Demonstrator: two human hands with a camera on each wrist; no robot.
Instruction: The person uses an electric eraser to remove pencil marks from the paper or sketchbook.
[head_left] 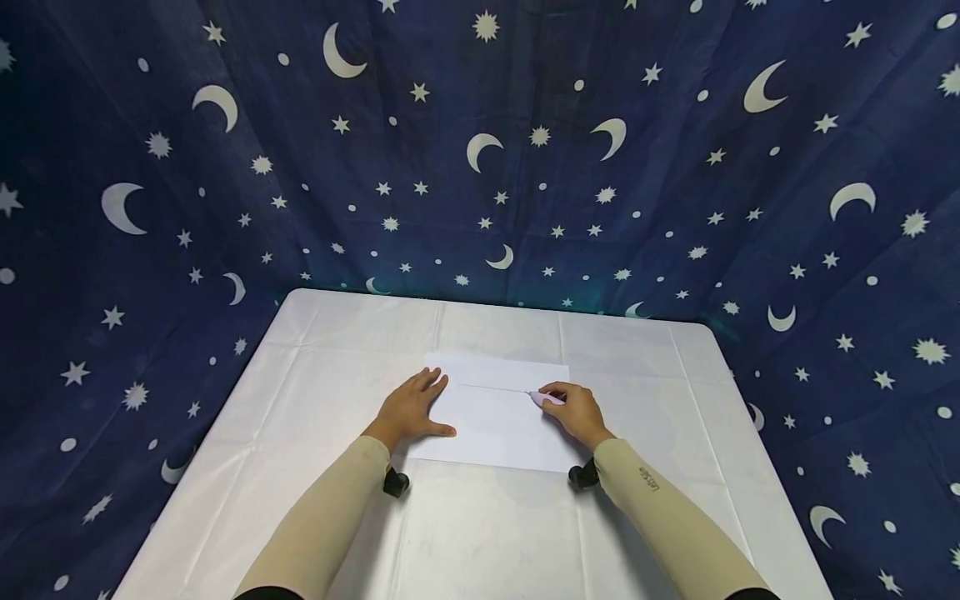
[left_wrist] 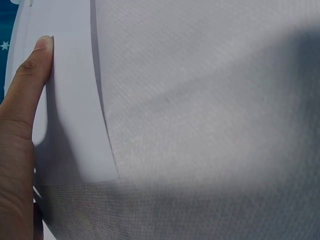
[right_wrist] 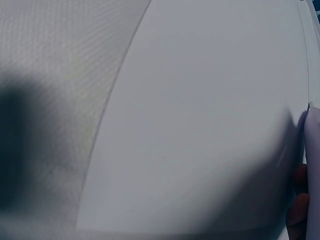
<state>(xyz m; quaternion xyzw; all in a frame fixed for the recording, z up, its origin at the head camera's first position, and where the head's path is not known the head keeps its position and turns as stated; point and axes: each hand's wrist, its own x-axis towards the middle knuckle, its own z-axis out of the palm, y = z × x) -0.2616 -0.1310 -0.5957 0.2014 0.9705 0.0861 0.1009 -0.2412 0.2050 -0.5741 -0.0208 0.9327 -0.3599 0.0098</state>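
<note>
A white sheet of paper (head_left: 495, 429) lies on the table, with a thin dark line (head_left: 487, 387) running across its upper part. My right hand (head_left: 577, 412) pinches a light purple pen-shaped tool (head_left: 546, 400), whose narrow dark tip meets the paper at the line's right end. Whether that tip is a nib or a blade cannot be told. In the right wrist view the tool (right_wrist: 314, 150) shows only at the right edge, with fingertips (right_wrist: 298, 215) beside it. My left hand (head_left: 411, 408) rests spread on the sheet's left side, its thumb (left_wrist: 37, 65) extended over the paper.
A white cover with fold creases lies over the table (head_left: 487, 533). Dark blue curtains (head_left: 450, 100) with moons and stars hang behind and at both sides. Small dark wrist cameras (head_left: 396, 482) sit under both wrists, above the table near the sheet's lower edge.
</note>
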